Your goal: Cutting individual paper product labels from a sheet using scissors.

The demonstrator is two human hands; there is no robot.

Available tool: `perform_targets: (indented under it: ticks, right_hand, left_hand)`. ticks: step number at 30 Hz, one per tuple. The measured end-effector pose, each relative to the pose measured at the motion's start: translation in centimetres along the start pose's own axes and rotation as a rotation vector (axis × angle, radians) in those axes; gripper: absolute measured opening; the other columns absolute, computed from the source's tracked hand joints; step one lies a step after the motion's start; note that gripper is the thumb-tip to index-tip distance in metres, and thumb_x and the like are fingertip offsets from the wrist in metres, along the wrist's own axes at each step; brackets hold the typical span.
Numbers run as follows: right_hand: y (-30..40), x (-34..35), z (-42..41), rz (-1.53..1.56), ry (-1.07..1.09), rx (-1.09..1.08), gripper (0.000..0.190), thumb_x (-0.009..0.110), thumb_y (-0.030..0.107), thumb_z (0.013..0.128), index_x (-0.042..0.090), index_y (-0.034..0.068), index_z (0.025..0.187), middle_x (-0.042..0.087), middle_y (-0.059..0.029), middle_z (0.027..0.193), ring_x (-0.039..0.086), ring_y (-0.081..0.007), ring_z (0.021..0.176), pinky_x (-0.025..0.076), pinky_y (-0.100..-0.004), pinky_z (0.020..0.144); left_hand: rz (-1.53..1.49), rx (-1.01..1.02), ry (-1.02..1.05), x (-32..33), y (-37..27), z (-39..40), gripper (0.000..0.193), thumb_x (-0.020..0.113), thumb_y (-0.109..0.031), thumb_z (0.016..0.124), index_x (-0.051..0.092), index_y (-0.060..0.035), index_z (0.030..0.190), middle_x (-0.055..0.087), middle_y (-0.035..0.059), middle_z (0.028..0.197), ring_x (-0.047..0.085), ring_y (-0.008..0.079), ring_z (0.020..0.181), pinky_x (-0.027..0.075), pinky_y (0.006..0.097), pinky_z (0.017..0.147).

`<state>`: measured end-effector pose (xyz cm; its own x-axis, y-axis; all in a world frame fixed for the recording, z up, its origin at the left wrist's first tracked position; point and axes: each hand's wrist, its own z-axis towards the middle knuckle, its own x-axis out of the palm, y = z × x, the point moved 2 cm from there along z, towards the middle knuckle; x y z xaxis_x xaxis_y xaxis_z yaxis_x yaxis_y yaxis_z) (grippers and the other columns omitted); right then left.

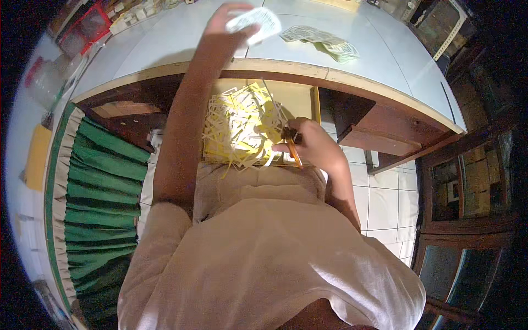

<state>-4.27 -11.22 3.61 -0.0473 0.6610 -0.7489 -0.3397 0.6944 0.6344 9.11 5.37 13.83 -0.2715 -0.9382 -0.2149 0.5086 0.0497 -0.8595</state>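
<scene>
Raised over the white tabletop, my left hand (231,22) holds a printed paper piece with rounded corners (258,24). My right hand (311,140) is lower, at the right side of an open drawer or box (315,103), gripping a tool with an orange handle (294,153); a long thin metal part points up from this hand, and the tool's exact kind cannot be told. A heap of yellow and white paper strips (239,123) fills much of the drawer or box. Several printed paper pieces (321,41) lie loosely stacked on the tabletop, right of my left hand.
The table's wooden front edge (280,66) runs across above the strips. Green gathered cloth (103,169) hangs at the left. A red-framed container (84,31) and small white items (136,14) are at the back left. A brown wooden compartment (383,128) is under the table at right.
</scene>
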Motion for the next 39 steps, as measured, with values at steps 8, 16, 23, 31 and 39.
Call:
perform_targets:
  ticks: [8,16,23,31,39]
  right_hand:
    - [-1.1,-5.4,-2.5,-0.037,-0.364,0.068,0.041,0.082,0.015,0.053,0.06,-0.004,0.081,0.058,-0.0077,0.067,0.054,-0.0108,0.058,0.044,-0.0256,0.053]
    - [-3.3,-9.7,-5.2,-0.069,-0.461,0.237,0.018,0.072,0.009,0.064,0.063,-0.003,0.073,0.055,-0.0069,0.053,0.048,-0.0076,0.045,0.036,-0.0235,0.041]
    - [-2.0,-10.7,-6.3,0.238,-0.579,0.149,0.02,0.064,0.003,0.074,0.058,-0.005,0.091,0.06,-0.0068,0.068,0.056,-0.009,0.061,0.043,-0.0217,0.054]
    - [-1.5,-11.4,-7.2,0.401,-0.711,0.013,0.023,0.058,-0.003,0.075,0.055,-0.007,0.098,0.064,-0.0096,0.086,0.062,-0.0143,0.081,0.047,-0.0234,0.074]
    - [-2.7,-11.8,-7.8,0.366,-1.049,-0.082,0.028,0.055,-0.004,0.079,0.055,-0.009,0.107,0.062,-0.0129,0.096,0.059,-0.0167,0.09,0.045,-0.0265,0.083]
  left_hand:
    - [0.933,0.076,-0.184,5.1,5.5,9.0,0.057,0.067,-0.03,0.072,0.039,-0.0053,0.115,0.057,0.0185,0.089,0.056,0.0365,0.085,0.045,0.042,0.076]
    - [0.388,0.242,0.639,7.2,1.2,-5.6,0.037,0.066,-0.02,0.075,0.053,-0.0092,0.108,0.054,0.0087,0.1,0.053,0.0193,0.089,0.047,0.0298,0.076]
    - [0.401,0.18,1.122,6.0,5.7,-9.9,0.021,0.063,-0.016,0.076,0.06,-0.0066,0.094,0.055,0.0068,0.096,0.053,0.0171,0.091,0.045,0.0286,0.075]
    - [0.222,-0.224,0.843,3.2,4.3,-8.3,0.015,0.062,-0.016,0.077,0.059,-0.0019,0.078,0.06,0.0044,0.07,0.055,0.0099,0.061,0.045,0.0242,0.058]
    - [0.652,-0.029,0.287,0.8,5.3,-7.1,0.024,0.062,-0.021,0.079,0.055,-0.0057,0.096,0.057,0.0146,0.088,0.058,0.0218,0.083,0.046,0.0342,0.07]
